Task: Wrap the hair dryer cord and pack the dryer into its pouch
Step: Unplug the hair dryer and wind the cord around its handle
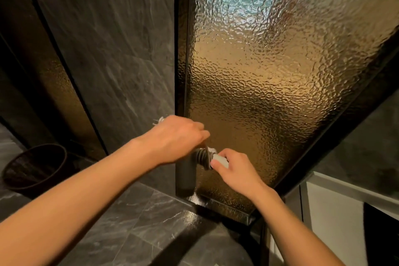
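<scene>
I hold the dark grey hair dryer (pixel 185 176) in mid-air in front of a textured glass door. Its barrel hangs downward. The grey cord (pixel 203 157) lies in several tight coils around the handle. My right hand (pixel 234 171) grips the pale end of the handle, just right of the coils. My left hand (pixel 176 138) is above and left of the coils, closed on the cord's free run. A blurred whitish piece (pixel 159 121), possibly the plug, sticks out behind the left hand. No pouch is in view.
The amber rippled glass door (pixel 259 84) in a black frame stands directly ahead. Dark stone wall (pixel 112 49) lies to the left, grey floor tiles (pixel 133 227) below. A dark woven basket (pixel 36 168) sits on the floor at left. A white cabinet (pixel 332 220) stands at lower right.
</scene>
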Tool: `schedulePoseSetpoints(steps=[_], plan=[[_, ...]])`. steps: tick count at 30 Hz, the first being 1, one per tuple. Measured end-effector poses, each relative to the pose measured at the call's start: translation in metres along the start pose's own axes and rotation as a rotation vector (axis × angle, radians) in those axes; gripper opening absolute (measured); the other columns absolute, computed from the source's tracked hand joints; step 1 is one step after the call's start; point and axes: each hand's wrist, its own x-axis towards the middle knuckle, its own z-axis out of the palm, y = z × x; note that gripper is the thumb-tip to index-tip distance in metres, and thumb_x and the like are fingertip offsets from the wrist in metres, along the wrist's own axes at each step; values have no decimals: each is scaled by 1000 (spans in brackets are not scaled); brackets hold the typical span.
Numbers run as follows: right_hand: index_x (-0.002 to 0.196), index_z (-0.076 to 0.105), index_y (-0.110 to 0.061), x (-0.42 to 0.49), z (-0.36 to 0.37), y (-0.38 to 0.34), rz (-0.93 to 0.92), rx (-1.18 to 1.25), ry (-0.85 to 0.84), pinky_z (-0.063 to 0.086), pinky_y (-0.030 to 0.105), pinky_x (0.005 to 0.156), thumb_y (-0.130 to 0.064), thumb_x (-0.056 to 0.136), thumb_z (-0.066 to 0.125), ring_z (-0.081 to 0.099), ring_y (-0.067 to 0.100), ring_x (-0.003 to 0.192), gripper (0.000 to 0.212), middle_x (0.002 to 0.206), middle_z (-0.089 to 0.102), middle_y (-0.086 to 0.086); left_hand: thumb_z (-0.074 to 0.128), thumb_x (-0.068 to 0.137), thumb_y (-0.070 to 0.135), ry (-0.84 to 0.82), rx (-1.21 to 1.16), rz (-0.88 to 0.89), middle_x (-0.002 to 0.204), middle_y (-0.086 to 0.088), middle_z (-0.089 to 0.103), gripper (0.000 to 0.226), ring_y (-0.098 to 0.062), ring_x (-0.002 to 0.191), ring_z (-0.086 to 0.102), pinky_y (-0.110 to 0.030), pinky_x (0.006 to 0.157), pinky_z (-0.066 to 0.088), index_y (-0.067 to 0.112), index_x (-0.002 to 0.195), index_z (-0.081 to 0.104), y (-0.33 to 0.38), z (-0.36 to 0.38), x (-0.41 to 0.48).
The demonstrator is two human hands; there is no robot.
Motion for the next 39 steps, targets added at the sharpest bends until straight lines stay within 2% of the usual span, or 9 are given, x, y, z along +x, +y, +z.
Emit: schedulePoseSetpoints(steps=[5, 12, 14, 17, 20, 25, 29, 33, 39], plan=[[93, 73, -24, -14, -26, 7, -223, 278, -178, 52, 42, 77, -57, 87, 61, 65, 10, 77, 36, 87, 74, -1, 58, 91, 37, 178, 0, 102, 79, 4, 63, 15, -22, 79, 64, -36, 65, 41, 24, 86, 61, -33, 6, 31], [108, 68, 12, -34, -62, 18, -317, 854, -291, 49, 42, 72, -28, 91, 68, 64, 30, 78, 43, 87, 71, 26, 63, 95, 31, -12, -969, 89, 76, 1, 63, 16, -13, 71, 59, -29, 67, 47, 19, 86, 67, -30, 11, 55], [115, 66, 13, -39, -67, 26, -310, 982, -291, 53, 33, 63, -28, 88, 70, 65, 28, 72, 49, 85, 69, 29, 65, 92, 34, -71, -1178, 77, 79, -6, 69, 18, -24, 71, 62, -38, 67, 50, 18, 87, 72, -24, 21, 61], [122, 68, 5, -48, -69, 33, -271, 1228, -231, 47, 16, 45, -33, 84, 77, 63, 14, 58, 54, 83, 72, 19, 73, 79, 53, -282, -1443, 196, 90, 21, 74, 18, 3, 81, 66, -19, 76, 52, 41, 92, 75, -5, 51, 68], [113, 75, -3, -51, -70, 40, -212, 1374, -45, 46, 15, 43, -22, 89, 68, 60, 9, 53, 32, 83, 73, 16, 78, 73, 59, -238, -1811, -64, 76, 9, 73, 26, -2, 67, 66, -19, 67, 54, 35, 84, 76, 34, 89, 62], [101, 79, -16, -54, -64, 55, -87, 1278, 183, 46, 16, 45, -61, 64, 85, 61, 7, 52, 58, 76, 74, 14, 59, 96, 32, -46, -2153, -480, 64, 6, 58, 21, -6, 55, 53, -17, 56, 46, 16, 86, 68, 102, 82, 65], [100, 74, -15, -61, -49, 72, 17, 1190, 340, 50, 25, 55, -57, 76, 75, 62, 8, 60, 48, 78, 75, 5, 56, 99, 16, -4, -2189, -733, 66, 2, 57, 18, -7, 54, 49, -20, 52, 42, 10, 94, 72, 122, 76, 80], [109, 65, -19, -74, -41, 93, 58, 1026, 431, 57, 39, 80, -37, 88, 68, 72, 17, 86, 28, 98, 78, 3, 50, 99, 3, 17, -2152, -728, 74, -5, 59, 25, -10, 59, 51, -23, 55, 42, 1, 105, 74, 153, 74, 100], [114, 61, -22, -102, -50, 137, 141, 901, 496, 57, 35, 86, -24, 94, 70, 72, 13, 96, 22, 107, 74, 0, 49, 96, 0, -166, -2089, -676, 85, -9, 67, 32, -8, 62, 54, -24, 55, 38, 10, 109, 76, 201, 75, 126]])
